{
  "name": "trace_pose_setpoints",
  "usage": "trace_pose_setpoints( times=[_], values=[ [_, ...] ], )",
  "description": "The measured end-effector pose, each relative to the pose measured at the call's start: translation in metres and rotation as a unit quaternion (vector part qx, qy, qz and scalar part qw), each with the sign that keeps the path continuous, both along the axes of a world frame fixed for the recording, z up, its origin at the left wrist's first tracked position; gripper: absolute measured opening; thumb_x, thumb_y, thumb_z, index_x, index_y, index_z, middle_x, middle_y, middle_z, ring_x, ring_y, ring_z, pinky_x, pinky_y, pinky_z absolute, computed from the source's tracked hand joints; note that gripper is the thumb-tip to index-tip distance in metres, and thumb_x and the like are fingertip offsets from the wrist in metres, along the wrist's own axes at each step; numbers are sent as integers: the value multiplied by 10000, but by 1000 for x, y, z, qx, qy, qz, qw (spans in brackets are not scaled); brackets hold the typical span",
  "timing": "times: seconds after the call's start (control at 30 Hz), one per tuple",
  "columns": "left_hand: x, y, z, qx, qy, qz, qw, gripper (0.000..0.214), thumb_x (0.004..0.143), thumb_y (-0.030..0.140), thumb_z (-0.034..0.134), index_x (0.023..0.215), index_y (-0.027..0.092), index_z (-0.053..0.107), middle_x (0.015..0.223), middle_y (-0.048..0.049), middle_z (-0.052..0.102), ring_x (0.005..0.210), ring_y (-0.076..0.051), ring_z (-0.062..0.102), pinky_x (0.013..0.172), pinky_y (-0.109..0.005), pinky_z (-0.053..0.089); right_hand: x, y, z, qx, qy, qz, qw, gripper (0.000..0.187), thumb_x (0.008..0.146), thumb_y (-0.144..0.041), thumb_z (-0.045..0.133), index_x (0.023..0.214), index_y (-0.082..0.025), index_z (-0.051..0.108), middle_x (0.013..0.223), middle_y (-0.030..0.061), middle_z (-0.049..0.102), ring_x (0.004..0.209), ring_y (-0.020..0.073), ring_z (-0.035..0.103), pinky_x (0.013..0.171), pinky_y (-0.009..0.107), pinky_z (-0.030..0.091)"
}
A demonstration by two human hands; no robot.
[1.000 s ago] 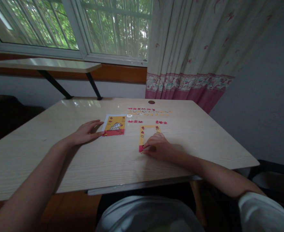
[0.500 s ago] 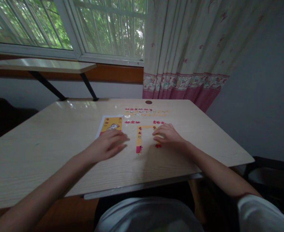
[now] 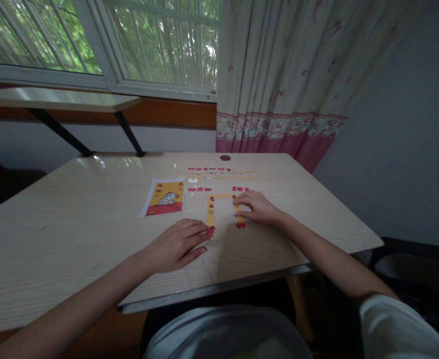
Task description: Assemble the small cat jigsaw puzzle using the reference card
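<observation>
Yellow and red, a three-sided puzzle border (image 3: pixel 211 214) is laid flat on the pale wood-grain tabletop (image 3: pixel 92 224), between the person's two hands. Its left column, its top strip and its right column are joined, and both columns are ended in red on the near side.

The red end of the left column is met by the fingertips of the left hand (image 3: pixel 180 244), which is held palm down with its fingers loosely extended and its thumb parted from them. The right column is partly covered by the right hand (image 3: pixel 258 207), whose fingers are likewise unclenched, the thumb and forefinger spread apart over the strip.

To the left of the border, a white-edged picture sheet (image 3: pixel 166 198) is placed at a slight tilt; a white animal is printed on it against yellow and red. Just beyond the border, loose red pieces are set out in a left group (image 3: pixel 200 189) and a right group (image 3: pixel 240 189). Farther off, yellow and white pieces (image 3: pixel 222 175) are lined up, with a row of red pieces (image 3: pixel 209 169) behind them. Near the far edge, a round brown disc (image 3: pixel 225 158) is seen.
</observation>
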State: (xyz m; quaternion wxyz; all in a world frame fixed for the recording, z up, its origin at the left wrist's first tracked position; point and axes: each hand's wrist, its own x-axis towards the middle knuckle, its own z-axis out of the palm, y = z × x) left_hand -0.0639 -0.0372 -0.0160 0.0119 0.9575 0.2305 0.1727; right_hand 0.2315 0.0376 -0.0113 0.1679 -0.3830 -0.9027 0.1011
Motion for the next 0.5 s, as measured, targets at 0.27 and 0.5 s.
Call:
trace_pose_setpoints(
  times=[0.27,0.5],
  values=[
    [1,-2,1,-24,15,13,999,341,907,328,479,1210,194,561,1180,-95,627,1112,-232,543,951,-405,445,-1,0,2,-13,0,-4,1000,340,804,-438,638,1073,-231,642,1157,68,627,1104,220,535,915,376,329],
    [2,-3,0,-16,28,11,999,347,904,321,482,1213,178,550,1205,-97,615,1120,-230,542,958,-403,448,0,1,2,-12,8,4,1000,341,801,-441,643,1069,-231,642,1147,62,634,1096,213,541,927,376,328]
  ],
)
